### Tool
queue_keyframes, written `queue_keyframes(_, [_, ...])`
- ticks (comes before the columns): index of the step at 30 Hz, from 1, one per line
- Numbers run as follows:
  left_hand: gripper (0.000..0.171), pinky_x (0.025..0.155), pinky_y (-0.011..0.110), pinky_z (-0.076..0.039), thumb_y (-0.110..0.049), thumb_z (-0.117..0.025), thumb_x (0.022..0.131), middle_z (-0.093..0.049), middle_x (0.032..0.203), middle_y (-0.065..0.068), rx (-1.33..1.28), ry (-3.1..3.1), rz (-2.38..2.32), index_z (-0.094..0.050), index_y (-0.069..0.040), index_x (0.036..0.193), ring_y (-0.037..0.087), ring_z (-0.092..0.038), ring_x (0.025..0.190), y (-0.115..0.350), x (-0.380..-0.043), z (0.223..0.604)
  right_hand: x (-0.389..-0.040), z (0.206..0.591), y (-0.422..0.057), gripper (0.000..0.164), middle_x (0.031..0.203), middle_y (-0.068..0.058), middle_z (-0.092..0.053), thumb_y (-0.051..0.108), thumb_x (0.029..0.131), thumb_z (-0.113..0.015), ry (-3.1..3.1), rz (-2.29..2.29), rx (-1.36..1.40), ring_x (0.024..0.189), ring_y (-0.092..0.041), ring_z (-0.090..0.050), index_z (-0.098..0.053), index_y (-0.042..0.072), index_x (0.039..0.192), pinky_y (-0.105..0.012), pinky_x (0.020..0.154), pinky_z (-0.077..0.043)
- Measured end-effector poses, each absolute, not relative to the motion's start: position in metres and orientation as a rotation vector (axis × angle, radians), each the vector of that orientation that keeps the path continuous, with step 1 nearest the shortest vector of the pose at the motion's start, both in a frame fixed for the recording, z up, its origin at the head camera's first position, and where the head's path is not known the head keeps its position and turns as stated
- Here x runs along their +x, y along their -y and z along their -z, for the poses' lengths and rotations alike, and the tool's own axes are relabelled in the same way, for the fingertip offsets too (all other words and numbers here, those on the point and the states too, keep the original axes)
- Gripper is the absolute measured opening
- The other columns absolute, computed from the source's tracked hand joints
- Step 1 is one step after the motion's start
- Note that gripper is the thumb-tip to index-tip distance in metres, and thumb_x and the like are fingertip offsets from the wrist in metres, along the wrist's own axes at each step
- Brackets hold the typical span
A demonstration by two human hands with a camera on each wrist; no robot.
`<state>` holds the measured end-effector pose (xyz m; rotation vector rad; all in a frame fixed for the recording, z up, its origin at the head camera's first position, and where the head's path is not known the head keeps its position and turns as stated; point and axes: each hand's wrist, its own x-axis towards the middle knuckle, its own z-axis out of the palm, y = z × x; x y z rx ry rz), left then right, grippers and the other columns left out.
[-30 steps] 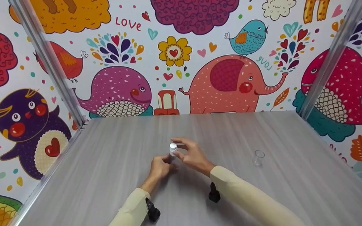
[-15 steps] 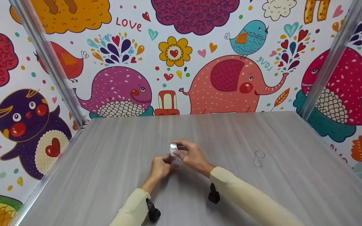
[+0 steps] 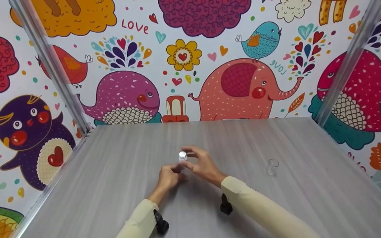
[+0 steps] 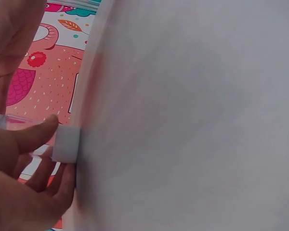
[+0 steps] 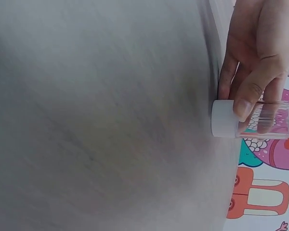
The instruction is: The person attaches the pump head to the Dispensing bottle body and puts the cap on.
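A small clear bottle (image 5: 278,118) stands upright on the table (image 3: 124,185), with a white base (image 4: 66,144) and a white cap (image 3: 182,154) on top. My left hand (image 3: 168,178) grips its lower part; in the right wrist view the left thumb (image 5: 245,103) presses where the clear wall meets the white base. From the right side, my right hand (image 3: 203,165) holds the cap between thumb and fingers. Only the edges of its fingers show in the right wrist view.
A small clear glass (image 3: 272,167) stands to the right of the hands. Metal posts (image 3: 349,62) rise at the table's back corners, before a wall (image 3: 210,39) printed with cartoon animals. A black wrist camera (image 3: 160,223) sits under the left sleeve.
My right thumb and fingers have shifted slightly around the white cap, the thumb now covering more of the part just below it. The left hand and the glass stay in place.
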<state>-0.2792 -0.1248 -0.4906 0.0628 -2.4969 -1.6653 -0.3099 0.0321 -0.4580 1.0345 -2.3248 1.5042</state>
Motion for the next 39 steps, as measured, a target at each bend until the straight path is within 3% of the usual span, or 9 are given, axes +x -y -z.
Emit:
queue_keyframes(5, [0.037, 0.074, 0.036, -0.061, 0.007, -0.077, 0.074, -0.074, 0.105, 0.026, 0.061, 2.471, 1.730, -0.073, 0.006, 0.110, 0.025, -0.070, 0.088, 0.124, -0.279, 0.490, -0.308, 0.455, -0.032, 0.044, 0.135, -0.012, -0.062, 0.008, 0.093, -0.069, 2.368, -1.459, 1.017, 0.124, -0.023, -0.063, -0.058, 0.007, 0.135, -0.042, 0.107, -0.049])
queue_keyframes(12, [0.038, 0.086, 0.040, -0.058, 0.000, -0.082, 0.073, -0.075, 0.108, 0.022, 0.062, 2.503, 1.646, -0.075, 0.004, 0.110, 0.029, -0.070, 0.102, 0.124, -0.278, 0.491, -0.308, 0.461, -0.031, 0.044, 0.134, -0.015, -0.062, -0.003, 0.094, -0.063, 2.319, -1.450, 1.104, 0.125, -0.023, -0.061, -0.058, 0.008, 0.136, -0.038, 0.106, -0.049])
queue_keyframes(27, [0.031, 0.080, 0.038, -0.057, -0.001, -0.082, 0.072, -0.076, 0.098, 0.021, 0.025, 2.504, 1.607, -0.076, 0.005, 0.102, 0.026, -0.070, 0.092, 0.125, -0.278, 0.491, -0.309, 0.466, -0.030, 0.037, 0.123, -0.010, -0.067, 0.004, 0.094, -0.067, 2.298, -1.408, 1.073, 0.113, -0.020, -0.067, -0.061, 0.006, 0.130, -0.030, 0.099, -0.054])
queue_keyframes(33, [0.035, 0.087, 0.043, -0.057, 0.002, -0.079, 0.074, -0.075, 0.106, 0.021, 0.081, 2.506, 1.634, -0.075, 0.003, 0.108, 0.029, -0.070, 0.100, 0.125, -0.277, 0.491, -0.307, 0.465, -0.030, 0.038, 0.126, -0.010, -0.066, 0.011, 0.095, -0.068, 2.316, -1.425, 1.043, 0.117, -0.020, -0.065, -0.060, 0.005, 0.132, -0.035, 0.103, -0.052])
queue_keyframes(39, [0.029, 0.086, 0.043, -0.057, 0.003, -0.078, 0.074, -0.076, 0.104, 0.022, 0.066, 2.504, 1.630, -0.076, 0.004, 0.103, 0.030, -0.070, 0.098, 0.124, -0.277, 0.489, -0.308, 0.461, -0.031, 0.040, 0.133, -0.011, -0.064, 0.009, 0.094, -0.066, 2.306, -1.473, 1.035, 0.121, -0.024, -0.063, -0.059, 0.009, 0.134, -0.044, 0.106, -0.049])
